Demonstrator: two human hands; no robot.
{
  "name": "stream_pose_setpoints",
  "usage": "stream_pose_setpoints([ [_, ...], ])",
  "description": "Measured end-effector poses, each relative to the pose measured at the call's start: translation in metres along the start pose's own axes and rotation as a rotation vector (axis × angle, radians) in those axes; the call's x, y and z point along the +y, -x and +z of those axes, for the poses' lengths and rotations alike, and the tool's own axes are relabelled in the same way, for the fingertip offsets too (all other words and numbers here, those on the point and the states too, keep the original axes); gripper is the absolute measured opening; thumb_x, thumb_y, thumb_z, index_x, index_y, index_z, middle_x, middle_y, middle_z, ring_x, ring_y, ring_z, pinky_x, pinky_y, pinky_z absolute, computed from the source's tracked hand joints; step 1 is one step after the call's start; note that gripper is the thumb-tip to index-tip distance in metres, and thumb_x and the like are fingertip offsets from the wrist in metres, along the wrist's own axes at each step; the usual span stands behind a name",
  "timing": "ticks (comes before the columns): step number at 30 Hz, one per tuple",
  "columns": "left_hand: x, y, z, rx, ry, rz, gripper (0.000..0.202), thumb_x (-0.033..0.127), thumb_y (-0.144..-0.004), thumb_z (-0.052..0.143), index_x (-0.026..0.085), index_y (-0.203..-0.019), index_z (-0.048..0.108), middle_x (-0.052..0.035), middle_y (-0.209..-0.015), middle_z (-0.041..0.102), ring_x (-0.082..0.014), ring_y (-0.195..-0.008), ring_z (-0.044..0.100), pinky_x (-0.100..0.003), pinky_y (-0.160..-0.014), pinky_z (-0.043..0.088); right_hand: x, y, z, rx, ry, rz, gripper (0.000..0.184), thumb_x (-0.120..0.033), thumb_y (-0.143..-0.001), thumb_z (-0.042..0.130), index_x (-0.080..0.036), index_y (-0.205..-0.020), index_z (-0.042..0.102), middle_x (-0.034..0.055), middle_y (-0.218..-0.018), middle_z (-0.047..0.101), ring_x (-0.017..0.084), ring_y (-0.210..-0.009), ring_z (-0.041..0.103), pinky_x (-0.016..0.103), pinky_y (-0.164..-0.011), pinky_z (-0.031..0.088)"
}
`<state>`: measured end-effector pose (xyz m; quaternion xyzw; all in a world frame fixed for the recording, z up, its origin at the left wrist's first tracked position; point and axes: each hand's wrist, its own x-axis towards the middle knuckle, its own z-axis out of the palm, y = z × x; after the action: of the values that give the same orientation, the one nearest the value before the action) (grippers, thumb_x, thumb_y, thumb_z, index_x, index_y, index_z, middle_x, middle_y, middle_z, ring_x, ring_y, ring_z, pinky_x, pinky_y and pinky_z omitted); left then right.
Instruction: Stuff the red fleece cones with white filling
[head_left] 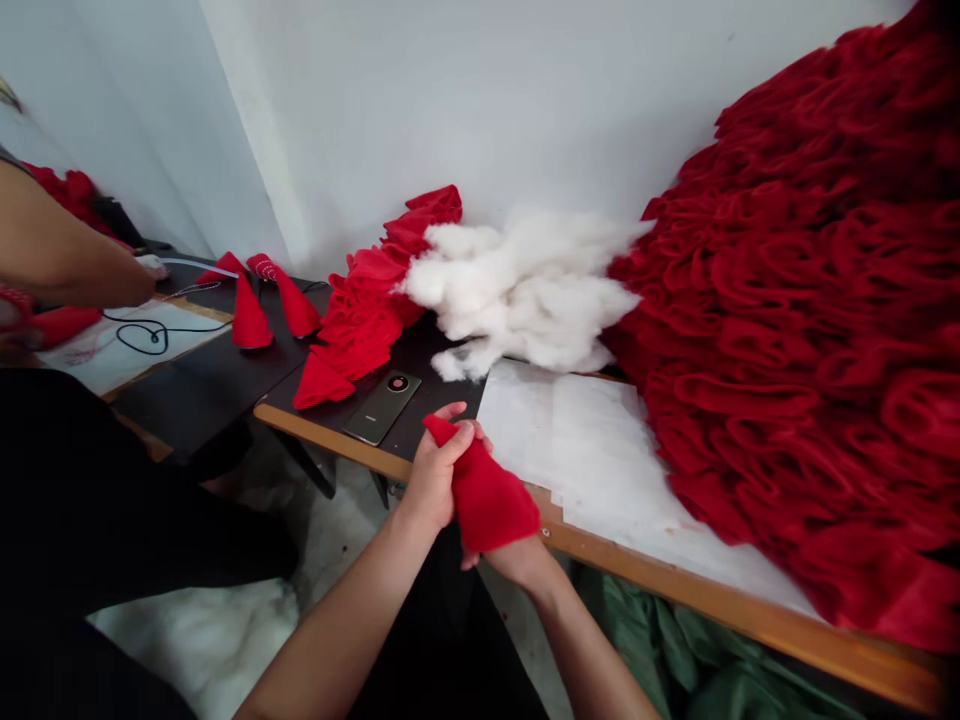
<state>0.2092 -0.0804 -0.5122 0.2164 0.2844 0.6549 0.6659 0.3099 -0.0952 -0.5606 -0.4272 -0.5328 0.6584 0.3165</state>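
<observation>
A fabric cone sits between your left hand and right hand. On the table, a phone lies at eleven o'clock, loose stuffing at twelve, with gathered fabric just left of it; paper sheets lie at one o'clock, before the ruffled fabric heap at two.

Red fleece cone: gripped by left hand, right hand against its underside. Wood-edged table, lower right, bears white paper sheets and smartphone. Centre: white stuffing. Right: heaped red ruffled fabric. Upper left: co-worker's forearm.
</observation>
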Motion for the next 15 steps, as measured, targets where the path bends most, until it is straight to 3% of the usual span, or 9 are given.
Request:
stream_pose_setpoints([
  [3, -0.002, 0.005, -0.003, -0.069, -0.077, -0.036, 0.048, 0.027, -0.067, 0.076, 0.02, -0.104, 0.046, 0.005, -0.065, 0.059, -0.0137, -0.062, 0.06, -0.03, -0.067, 0.046, -0.007, 0.008, -0.009, -0.132, 0.017, 0.043, 0.016, -0.022, -0.063, 0.069, -0.022, -0.051, 0.058, -0.0029, -0.042, 0.057, 0.015, -0.04, 0.055, 0.023, -0.039, 0.045],
  [6, 0.001, 0.006, -0.005, -0.102, -0.132, -0.064, 0.047, 0.027, -0.067, 0.076, 0.019, -0.103, 0.047, 0.0038, -0.061, 0.06, -0.0173, -0.067, 0.063, -0.034, -0.072, 0.048, -0.016, 0.011, -0.01, -0.2, -0.005, -0.041, 0.011, -0.027, -0.062, 0.072, -0.022, -0.061, 0.062, -0.0026, -0.05, 0.061, 0.017, -0.046, 0.058, 0.026, -0.043, 0.049],
  [8, 0.006, 0.002, -0.005, -0.058, -0.112, -0.031, 0.047, 0.029, -0.067, 0.076, 0.019, -0.104, 0.048, 0.0043, -0.062, 0.059, -0.0168, -0.067, 0.063, -0.034, -0.072, 0.048, -0.018, 0.01, -0.005, -0.138, 0.012, -0.178, 0.012, -0.029, -0.064, 0.072, -0.022, -0.059, 0.063, -0.0015, -0.053, 0.061, 0.018, -0.048, 0.058, 0.031, -0.05, 0.052],
  [11, 0.014, -0.004, -0.004, 0.029, -0.026, 0.055, 0.045, 0.031, -0.067, 0.076, 0.02, -0.101, 0.048, 0.0056, -0.064, 0.058, -0.0131, -0.066, 0.061, -0.03, -0.071, 0.047, -0.016, 0.009, 0.007, 0.06, 0.058, -0.339, 0.017, -0.028, -0.071, 0.065, -0.023, -0.055, 0.061, 0.0008, -0.051, 0.059, 0.02, -0.051, 0.058, 0.036, -0.058, 0.053],
  [15, 0.012, -0.002, -0.001, -0.004, -0.048, 0.011, 0.045, 0.031, -0.067, 0.076, 0.019, -0.101, 0.049, 0.0042, -0.067, 0.06, -0.0128, -0.064, 0.061, -0.027, -0.066, 0.046, -0.009, 0.008, 0.012, 0.181, -0.002, -0.254, 0.005, -0.024, -0.067, 0.069, -0.022, -0.07, 0.066, -0.0007, -0.049, 0.055, 0.017, -0.043, 0.052, 0.029, -0.043, 0.047],
])
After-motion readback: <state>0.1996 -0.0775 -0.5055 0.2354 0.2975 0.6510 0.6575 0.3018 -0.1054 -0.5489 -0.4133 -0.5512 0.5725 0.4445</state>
